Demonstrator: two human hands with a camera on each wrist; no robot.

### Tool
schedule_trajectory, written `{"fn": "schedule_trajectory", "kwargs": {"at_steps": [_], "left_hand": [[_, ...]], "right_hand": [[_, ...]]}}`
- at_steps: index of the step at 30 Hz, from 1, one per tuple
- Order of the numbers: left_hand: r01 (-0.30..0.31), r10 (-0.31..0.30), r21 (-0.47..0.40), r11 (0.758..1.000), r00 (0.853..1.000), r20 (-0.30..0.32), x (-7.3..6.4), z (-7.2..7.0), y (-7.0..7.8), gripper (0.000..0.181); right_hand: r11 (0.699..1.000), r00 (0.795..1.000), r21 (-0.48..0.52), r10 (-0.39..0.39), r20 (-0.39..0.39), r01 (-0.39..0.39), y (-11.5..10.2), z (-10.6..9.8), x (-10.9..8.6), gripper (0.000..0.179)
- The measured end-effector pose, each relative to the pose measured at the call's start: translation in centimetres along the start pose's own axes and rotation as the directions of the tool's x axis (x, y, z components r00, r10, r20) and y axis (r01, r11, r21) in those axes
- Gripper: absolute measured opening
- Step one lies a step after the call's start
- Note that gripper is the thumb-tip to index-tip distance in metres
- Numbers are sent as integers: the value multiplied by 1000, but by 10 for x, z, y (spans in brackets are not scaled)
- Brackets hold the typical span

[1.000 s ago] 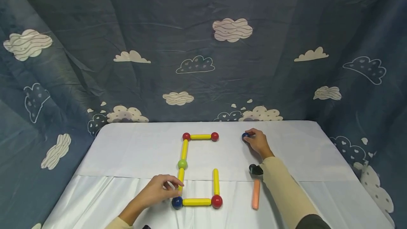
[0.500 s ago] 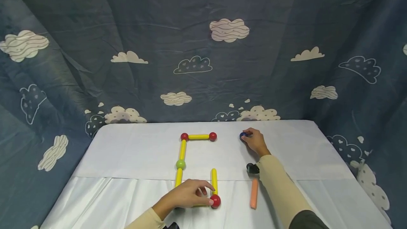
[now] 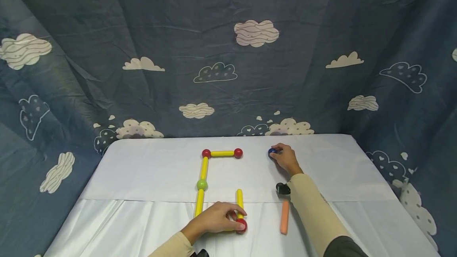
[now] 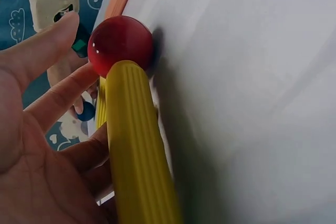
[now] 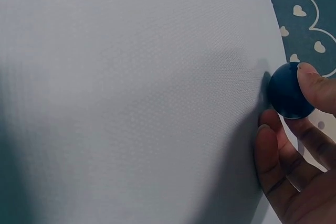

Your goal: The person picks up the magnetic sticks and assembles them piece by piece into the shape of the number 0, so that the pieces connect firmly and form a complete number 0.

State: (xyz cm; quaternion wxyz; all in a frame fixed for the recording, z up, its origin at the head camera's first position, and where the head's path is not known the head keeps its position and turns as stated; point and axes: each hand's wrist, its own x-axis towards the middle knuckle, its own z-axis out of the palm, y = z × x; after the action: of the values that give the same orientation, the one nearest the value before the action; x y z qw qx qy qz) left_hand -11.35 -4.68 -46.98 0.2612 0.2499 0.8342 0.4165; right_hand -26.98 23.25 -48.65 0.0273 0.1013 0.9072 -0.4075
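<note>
My right hand [image 3: 287,160] pinches a blue ball [image 5: 287,92] between thumb and fingers, close over the white table at the back right. Low in the middle of the head view, my left hand [image 3: 219,218] is at a red ball [image 4: 121,45]. In the left wrist view its thumb stands apart from the ball and another fingertip lies right at its side. A yellow ribbed stick [image 4: 137,145] joins that ball, and a second yellow stick [image 3: 240,197] runs away from it. The left hand hides the front left corner of the figure.
More yellow sticks [image 3: 204,168] join a green ball [image 3: 202,184], a red corner ball [image 3: 206,153] and another red ball [image 3: 238,153]. An orange stick [image 3: 284,217] lies right of the figure, near the right sleeve [image 3: 315,205]. A cloud-patterned curtain [image 3: 214,50] hangs behind the table.
My left hand has moved right, from the blue corner ball along the front stick to the red ball. The right hand keeps its hold on the blue ball. The head view has shifted slightly.
</note>
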Motion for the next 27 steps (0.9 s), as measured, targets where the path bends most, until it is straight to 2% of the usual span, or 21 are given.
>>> {"fn": "schedule_trajectory", "kwargs": {"at_steps": [8,18,24,27], "left_hand": [[13,-13,25,1000,1000,-3,7,4,-1,21],[27,-27,-6,1000,999,-22,5,6,-2,18],[16,-16,-12,1000,999,-30,6,8,-5,20],[12,-12,-15,1000,999,-36,7,8,-6,20]], "right_hand": [[1000,1000,5,-3,2,3,2,1,1,32],[1000,999,15,26,35,-26,4,-1,1,34],[1000,998,30,-10,68,8,6,0,-3,33],[995,993,92,-49,103,40,6,1,-8,33]]}}
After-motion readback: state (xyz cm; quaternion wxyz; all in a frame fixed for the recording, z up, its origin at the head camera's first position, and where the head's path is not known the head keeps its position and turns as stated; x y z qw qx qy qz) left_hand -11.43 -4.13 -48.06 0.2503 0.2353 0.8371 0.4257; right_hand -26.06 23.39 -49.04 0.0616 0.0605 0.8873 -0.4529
